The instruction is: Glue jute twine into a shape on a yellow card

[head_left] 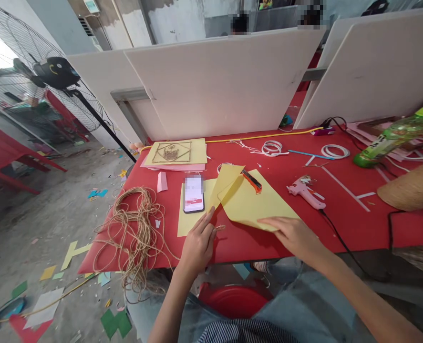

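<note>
The left hand has its fingers loosely together, tips at the lower corner of the folded flap; whether they pinch it I cannot tell. The right hand lies along the near edge of the yellow sheet, fingers close together, its thumb's grip unclear, probably to steady the paper. That sheet spans the space between and beyond both sets of fingertips. Left of the left fingers, heaped twine overhangs the table edge, perhaps leaving working room. Past those fingers a phone lies face up, likely for viewing. Farther, an orange cutter rests on the sheet, seemingly within reach.
</note>
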Action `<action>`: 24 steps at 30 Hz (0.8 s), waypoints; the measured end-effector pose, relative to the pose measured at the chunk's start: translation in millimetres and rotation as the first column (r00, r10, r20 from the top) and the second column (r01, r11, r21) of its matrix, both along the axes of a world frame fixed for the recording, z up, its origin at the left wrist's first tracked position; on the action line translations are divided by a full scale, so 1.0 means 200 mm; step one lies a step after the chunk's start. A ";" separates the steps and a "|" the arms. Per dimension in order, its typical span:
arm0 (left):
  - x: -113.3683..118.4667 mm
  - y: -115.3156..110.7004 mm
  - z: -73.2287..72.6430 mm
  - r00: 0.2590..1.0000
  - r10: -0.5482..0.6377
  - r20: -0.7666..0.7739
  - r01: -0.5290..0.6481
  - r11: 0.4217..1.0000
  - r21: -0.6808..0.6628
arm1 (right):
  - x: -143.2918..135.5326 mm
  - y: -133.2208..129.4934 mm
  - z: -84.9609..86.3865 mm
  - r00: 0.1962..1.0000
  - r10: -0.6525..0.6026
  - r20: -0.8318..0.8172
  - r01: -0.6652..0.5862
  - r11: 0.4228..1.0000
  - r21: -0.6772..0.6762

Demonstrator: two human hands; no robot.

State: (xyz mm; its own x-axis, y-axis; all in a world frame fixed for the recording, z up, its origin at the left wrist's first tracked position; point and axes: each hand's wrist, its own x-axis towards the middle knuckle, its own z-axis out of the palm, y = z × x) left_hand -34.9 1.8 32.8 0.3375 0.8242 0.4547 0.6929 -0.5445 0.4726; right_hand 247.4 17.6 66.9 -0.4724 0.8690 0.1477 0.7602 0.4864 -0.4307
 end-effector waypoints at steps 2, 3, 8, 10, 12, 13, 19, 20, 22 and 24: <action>0.00 0.00 -0.01 1.000 -0.006 0.009 0.006 1.000 0.004 | 0.02 0.05 0.03 0.985 -0.158 -0.070 0.164 0.982 0.091; 0.00 0.00 -0.01 1.000 -0.009 0.012 0.009 1.000 0.005 | 0.02 0.08 0.05 0.969 -0.224 -0.102 0.235 0.965 0.117; 0.01 0.00 -0.02 0.999 -0.024 0.034 0.024 1.000 0.018 | 0.06 0.17 0.07 0.887 -0.401 -0.230 0.427 0.901 0.074; 0.01 0.00 -0.02 0.999 -0.021 0.039 0.021 1.000 0.019 | 0.07 0.19 0.07 0.872 -0.415 -0.258 0.430 0.903 0.004; 0.00 0.00 -0.02 0.999 -0.019 0.042 0.018 1.000 0.019 | 0.08 0.20 0.08 0.852 -0.436 -0.290 0.440 0.896 -0.054; 0.00 0.00 -0.02 0.999 -0.018 0.045 0.018 1.000 0.018 | 0.08 0.20 0.08 0.837 -0.447 -0.316 0.442 0.892 -0.090; 0.00 0.00 -0.02 0.999 -0.014 0.044 0.014 1.000 -0.011 | 0.05 0.19 0.04 0.814 -0.407 -0.414 0.250 0.889 -0.383; 0.00 -0.01 -0.02 0.999 -0.011 0.037 0.012 1.000 -0.016 | 0.04 0.18 0.02 0.828 -0.397 -0.396 0.241 0.890 -0.388; 0.01 -0.01 -0.03 1.000 -0.011 0.024 0.012 1.000 -0.014 | 0.02 0.17 -0.02 0.864 -0.361 -0.350 0.210 0.892 -0.400; 0.01 -0.01 -0.03 1.000 -0.015 0.015 0.015 1.000 0.003 | 0.02 0.16 -0.06 0.896 -0.312 -0.316 0.152 0.885 -0.440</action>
